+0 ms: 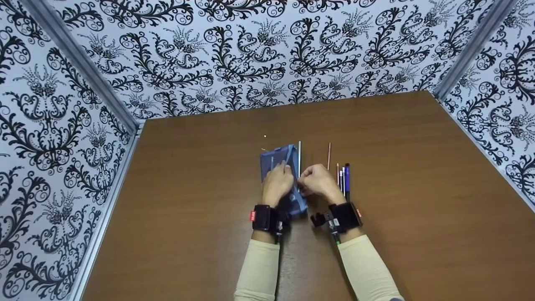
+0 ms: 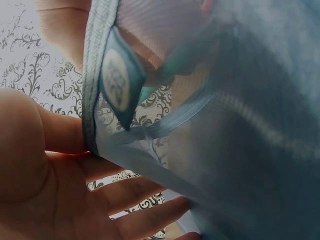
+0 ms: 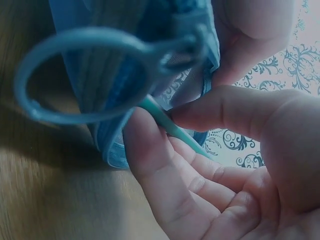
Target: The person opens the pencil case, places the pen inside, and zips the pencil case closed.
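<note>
"Steadying the pouch (image 2: 240, 165), that left hand (image 1: 279, 180)?"
"Likely; its fingers grip the rim (image 2: 93, 65), at the right hand's (image 1: 318, 179) nine o'clock."
"And the right?"
"Fingers clamped on a green stick (image 3: 176, 128), presumably to guide it inside."

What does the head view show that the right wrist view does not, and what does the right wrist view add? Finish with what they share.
Only the head view shows the purple-blue pen, the beige sleeves and the black wrist straps.

Only the right wrist view makes out the green stick pinched by the right hand, and the pale ring in front of the pouch.

Both show the blue pouch, both hands, the wooden table and the patterned wall.
</note>
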The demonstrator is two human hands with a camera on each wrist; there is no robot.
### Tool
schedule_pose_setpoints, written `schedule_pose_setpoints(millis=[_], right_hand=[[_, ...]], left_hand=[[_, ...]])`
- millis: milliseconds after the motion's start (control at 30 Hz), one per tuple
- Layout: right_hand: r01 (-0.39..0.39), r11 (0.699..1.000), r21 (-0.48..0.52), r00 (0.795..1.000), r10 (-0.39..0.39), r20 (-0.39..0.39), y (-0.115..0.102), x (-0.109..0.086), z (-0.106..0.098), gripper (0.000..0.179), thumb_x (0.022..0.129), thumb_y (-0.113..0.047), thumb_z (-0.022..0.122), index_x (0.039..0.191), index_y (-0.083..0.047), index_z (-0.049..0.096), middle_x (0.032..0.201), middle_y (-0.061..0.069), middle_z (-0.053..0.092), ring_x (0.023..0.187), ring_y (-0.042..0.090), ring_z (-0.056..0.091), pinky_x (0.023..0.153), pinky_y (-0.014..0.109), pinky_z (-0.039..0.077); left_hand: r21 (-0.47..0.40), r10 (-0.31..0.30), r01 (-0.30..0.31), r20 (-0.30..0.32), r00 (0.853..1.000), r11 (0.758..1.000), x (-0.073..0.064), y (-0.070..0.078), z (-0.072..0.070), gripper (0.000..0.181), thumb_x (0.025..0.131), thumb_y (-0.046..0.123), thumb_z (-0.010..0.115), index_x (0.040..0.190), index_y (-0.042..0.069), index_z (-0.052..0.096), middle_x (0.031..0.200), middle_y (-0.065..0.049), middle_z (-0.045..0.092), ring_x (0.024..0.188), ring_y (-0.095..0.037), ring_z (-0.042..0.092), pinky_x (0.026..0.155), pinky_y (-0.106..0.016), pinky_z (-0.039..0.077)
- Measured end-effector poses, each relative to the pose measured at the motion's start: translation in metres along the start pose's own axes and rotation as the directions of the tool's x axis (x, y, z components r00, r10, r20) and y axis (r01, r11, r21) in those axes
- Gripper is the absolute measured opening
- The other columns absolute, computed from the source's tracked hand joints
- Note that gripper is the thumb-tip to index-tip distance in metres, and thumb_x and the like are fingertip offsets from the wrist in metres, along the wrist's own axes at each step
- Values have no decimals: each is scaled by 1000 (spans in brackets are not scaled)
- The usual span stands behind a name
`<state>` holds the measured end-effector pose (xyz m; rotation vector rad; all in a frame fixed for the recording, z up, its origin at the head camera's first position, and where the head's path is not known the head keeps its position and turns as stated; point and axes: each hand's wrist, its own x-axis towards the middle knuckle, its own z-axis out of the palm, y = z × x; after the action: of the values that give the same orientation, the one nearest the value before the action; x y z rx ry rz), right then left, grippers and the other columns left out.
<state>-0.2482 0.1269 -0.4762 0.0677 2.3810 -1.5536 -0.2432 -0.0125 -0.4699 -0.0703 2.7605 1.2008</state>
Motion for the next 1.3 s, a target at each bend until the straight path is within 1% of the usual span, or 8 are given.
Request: schedule_pose_setpoints(millis=[300, 400, 533, 633, 733, 967, 1300], right_hand=[[-4, 1000, -7, 1000, 4, 19, 0, -1, 0, 11, 87, 4, 57, 84, 7, 67, 77, 11, 66, 57, 15, 65, 61, 31, 61], [-8, 1000, 1, 1000, 8, 22, -1, -1, 1, 11, 87, 4, 57, 82, 7, 66, 76, 11, 65, 57, 15, 65, 61, 32, 61], [-19, 1000, 11, 999, 19, 32, -1, -1, 2, 10, 87, 4, 58, 83, 7, 66, 74, 10, 65, 58, 15, 65, 62, 32, 61], [-23, 999, 29, 999, 22, 43, 0, 0, 3, 10, 86, 3, 58, 81, 6, 66, 70, 7, 61, 59, 15, 64, 62, 33, 61], [-26, 999, 47, 999, 24, 43, -1, 0, 4, 10, 85, 4, 58, 81, 6, 66, 67, 5, 58, 58, 15, 62, 61, 33, 61], [-43, 999, 9, 999, 43, 30, -2, -1, 5, 9, 85, 2, 59, 85, 6, 68, 72, 7, 63, 60, 15, 62, 62, 32, 61], [-22, 999, -36, 999, 23, 23, -1, -1, 6, 9, 85, 1, 59, 81, 3, 68, 70, 5, 63, 61, 15, 64, 60, 30, 60]], left_hand=[[-15, -4, 4, 8, 1000, 1000, 0, -1, 0, 52, 106, 32, 31, 149, 7, 43, 155, -15, 40, 141, -35, 40, 116, -51, 31], [-16, 3, -3, 2, 1000, 1000, 1, -1, 0, 52, 106, 32, 31, 149, 7, 44, 154, -15, 41, 141, -35, 40, 116, -50, 31], [-13, 6, -6, -11, 1000, 1000, 0, -1, 0, 51, 105, 32, 32, 148, 7, 46, 153, -16, 43, 139, -36, 43, 114, -53, 34], [-7, 14, -14, -23, 1000, 1000, -1, 0, 1, 51, 105, 31, 32, 147, 7, 47, 151, -16, 45, 137, -37, 45, 112, -54, 35], [-3, 25, -25, -30, 999, 1000, 0, -1, 1, 51, 105, 31, 32, 147, 7, 48, 151, -16, 46, 136, -36, 46, 112, -53, 36], [-3, 34, -34, -28, 999, 999, -1, -2, 0, 51, 105, 31, 32, 147, 6, 48, 151, -17, 45, 136, -37, 46, 113, -50, 36], [-8, 39, -39, -21, 999, 999, 1, -2, 1, 51, 105, 29, 32, 147, 5, 47, 152, -19, 43, 137, -39, 44, 114, -51, 34]])
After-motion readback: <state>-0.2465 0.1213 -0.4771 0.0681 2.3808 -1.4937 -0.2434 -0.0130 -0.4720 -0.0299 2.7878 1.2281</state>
